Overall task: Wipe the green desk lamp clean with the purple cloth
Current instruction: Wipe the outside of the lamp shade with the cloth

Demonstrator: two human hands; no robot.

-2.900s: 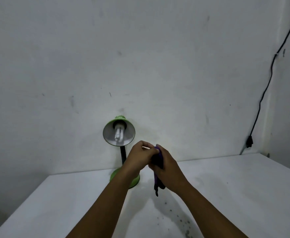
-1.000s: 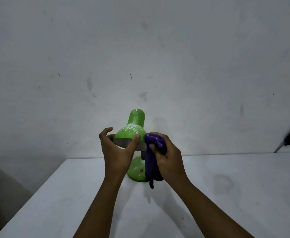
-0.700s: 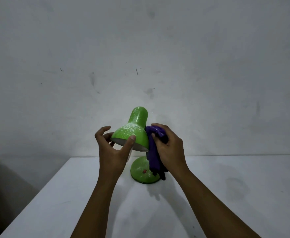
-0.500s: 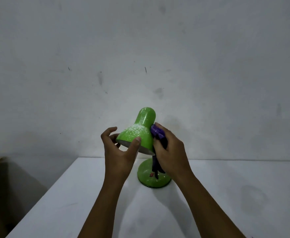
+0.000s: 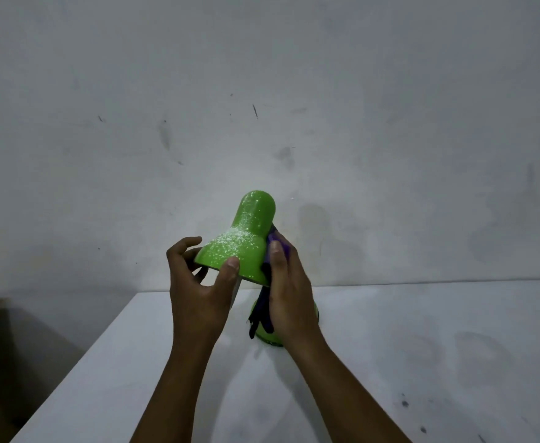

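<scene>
Dust is speckling the lamp shade (image 5: 235, 247); I'm bracing its rim with my left hand (image 5: 198, 292), my right hand (image 5: 289, 295) pressing the gripped purple cloth (image 5: 262, 311) across firmly.

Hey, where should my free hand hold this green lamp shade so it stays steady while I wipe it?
Probably grip the green lamp shade at its wide lower rim, coming from the left, as the left hand does now: thumb on the near edge, fingers curled round the far edge. The flared rim gives opposing surfaces to pinch, and that leaves the right side free for the right hand pressing the purple cloth.
</scene>
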